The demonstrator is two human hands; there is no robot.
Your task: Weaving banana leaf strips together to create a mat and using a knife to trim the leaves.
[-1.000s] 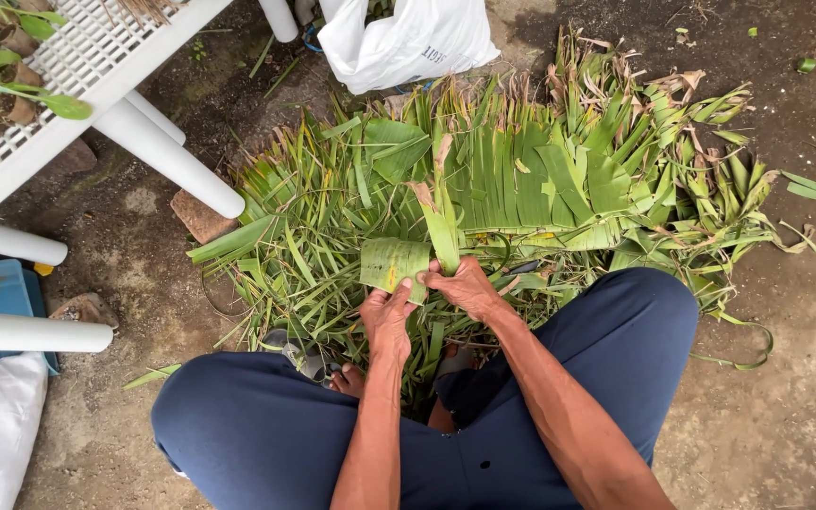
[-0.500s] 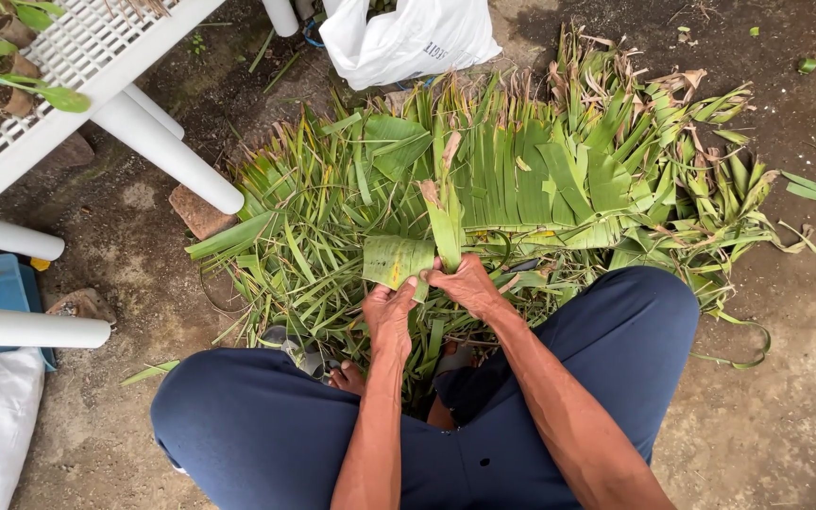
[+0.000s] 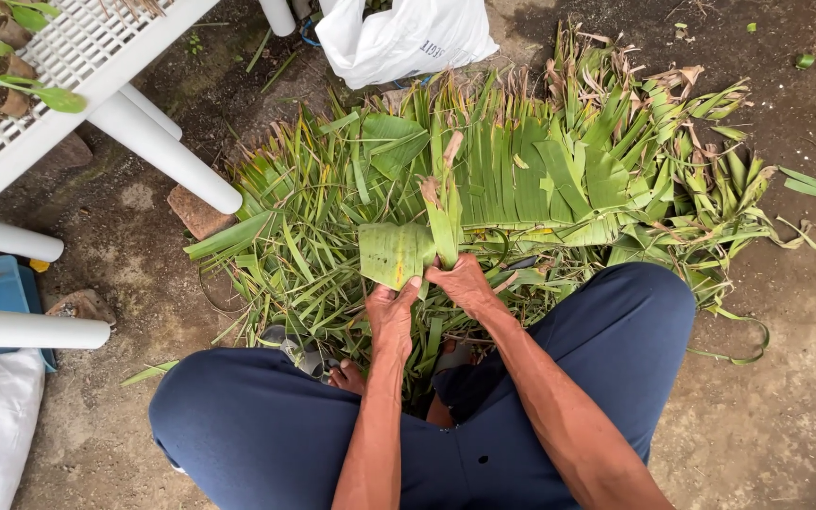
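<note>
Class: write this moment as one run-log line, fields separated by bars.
left hand: grips folded leaf piece | right hand: pinches upright leaf strip | beneath: leaf pile on ground | posture: seated

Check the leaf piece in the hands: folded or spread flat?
Folded. The leaf piece curves over itself, pinched by the left hand and right hand.

green leaf piece (image 3: 397, 253) folded, held over leaf pile (image 3: 540, 179).

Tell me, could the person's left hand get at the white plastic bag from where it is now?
Probably not without leaning forward: the left hand holds a folded green leaf close to the knees, and the white plastic bag lies beyond the whole leaf pile.
</note>
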